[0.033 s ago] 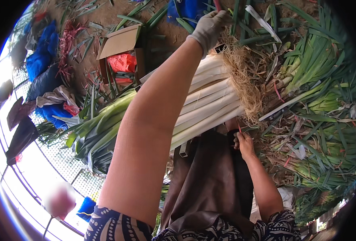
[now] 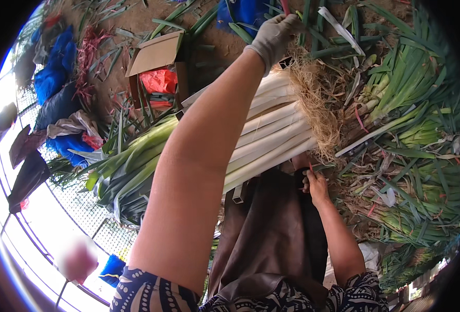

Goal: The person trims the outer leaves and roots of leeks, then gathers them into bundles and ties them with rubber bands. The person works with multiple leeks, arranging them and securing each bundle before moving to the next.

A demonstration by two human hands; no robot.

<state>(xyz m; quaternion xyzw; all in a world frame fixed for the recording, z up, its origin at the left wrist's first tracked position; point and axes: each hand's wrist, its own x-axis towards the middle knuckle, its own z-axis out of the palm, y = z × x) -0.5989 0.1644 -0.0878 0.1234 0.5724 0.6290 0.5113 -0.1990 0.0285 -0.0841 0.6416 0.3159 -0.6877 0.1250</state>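
Observation:
A bundle of leeks (image 2: 271,130) lies slantwise across the middle, white stems and matted roots (image 2: 317,104) to the right, green leaves to the left. My left hand (image 2: 276,35), in a grey glove, reaches across the bundle to its far side. Its fingers are closed on a reddish plastic strip (image 2: 285,7) that sticks out past them. On the near side, below the roots, my bare right hand (image 2: 318,188) pinches the end of a red strip (image 2: 311,166). Whether both strips are one piece passing under the leeks is hidden.
More leeks with green leaves (image 2: 411,197) are heaped along the right. An open cardboard box (image 2: 154,57) holding red plastic stands at the far left. Blue bags (image 2: 53,78) and red strips lie beyond it. Mesh fencing (image 2: 79,203) runs along the left. Loose leaves litter the ground.
My left hand and forearm have shifted very slightly to the right. My right hand and the leeks look almost the same.

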